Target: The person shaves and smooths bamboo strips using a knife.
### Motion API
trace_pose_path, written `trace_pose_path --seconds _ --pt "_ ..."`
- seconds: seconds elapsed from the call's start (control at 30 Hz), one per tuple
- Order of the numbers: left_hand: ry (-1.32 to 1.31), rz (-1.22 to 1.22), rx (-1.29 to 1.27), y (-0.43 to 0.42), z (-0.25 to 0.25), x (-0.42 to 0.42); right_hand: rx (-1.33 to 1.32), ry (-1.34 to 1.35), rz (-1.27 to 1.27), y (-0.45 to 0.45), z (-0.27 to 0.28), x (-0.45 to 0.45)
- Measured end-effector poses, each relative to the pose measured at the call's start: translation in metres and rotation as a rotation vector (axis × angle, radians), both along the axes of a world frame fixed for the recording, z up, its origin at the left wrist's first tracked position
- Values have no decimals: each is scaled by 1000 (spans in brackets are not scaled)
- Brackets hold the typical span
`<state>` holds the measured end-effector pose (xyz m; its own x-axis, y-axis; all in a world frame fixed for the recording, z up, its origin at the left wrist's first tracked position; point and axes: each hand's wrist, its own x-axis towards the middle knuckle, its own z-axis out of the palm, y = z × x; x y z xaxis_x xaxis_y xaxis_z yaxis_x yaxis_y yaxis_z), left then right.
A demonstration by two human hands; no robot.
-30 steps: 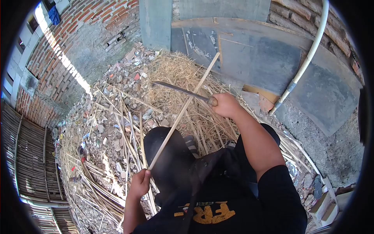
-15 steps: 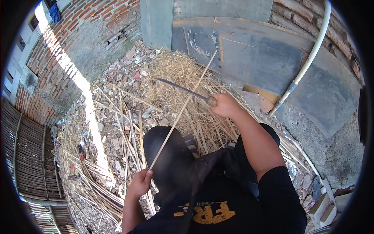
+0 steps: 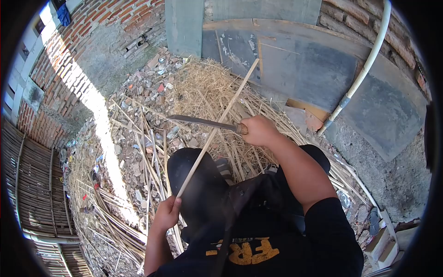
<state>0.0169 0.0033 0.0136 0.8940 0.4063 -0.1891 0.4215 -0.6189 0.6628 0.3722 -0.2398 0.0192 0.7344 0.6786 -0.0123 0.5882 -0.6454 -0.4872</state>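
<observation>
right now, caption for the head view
Left hand holds a pale strip, right hand a long knife across it

Bright daylight, a glaring sunlit stripe at left, curved fisheye distortion, black vignette around the edges.

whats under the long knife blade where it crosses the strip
Under the knife blade, the pale strip runs across, with straw beyond. The bit directly beneath the blade is hidden.

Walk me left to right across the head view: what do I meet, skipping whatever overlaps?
Slatted screen → left hand → striped footwear between the knees → right hand → pale pipe leaning at the right.
</observation>
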Motion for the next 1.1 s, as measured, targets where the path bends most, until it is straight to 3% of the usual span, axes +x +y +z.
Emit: trace_pose_path --seconds 0.2,0.3,0.4,0.5,0.7,0.8,1.0,1.1 --pt "-19 -45 31 1 -3 6 -91 -115 213 3 -2 -7" --pt "-47 -28 46 3 -12 4 147 120 -125 -9 -41 47" --pt "41 11 -24 1 10 6 98 67 -213 -14 -30 51" --pt "54 10 -78 8 0 2 167 74 -176 -6 -19 30" --pt "67 -1 -280 17 -12 -3 -157 -84 122 -9 18 -3" --pt "107 41 -365 10 -7 2 6 212 -1 -7 -20 37" --pt "134 68 -425 24 -18 -5 116 26 -26 -1 -8 5" --pt "115 31 -368 21 -19 -3 -69 -145 226 5 3 -10"
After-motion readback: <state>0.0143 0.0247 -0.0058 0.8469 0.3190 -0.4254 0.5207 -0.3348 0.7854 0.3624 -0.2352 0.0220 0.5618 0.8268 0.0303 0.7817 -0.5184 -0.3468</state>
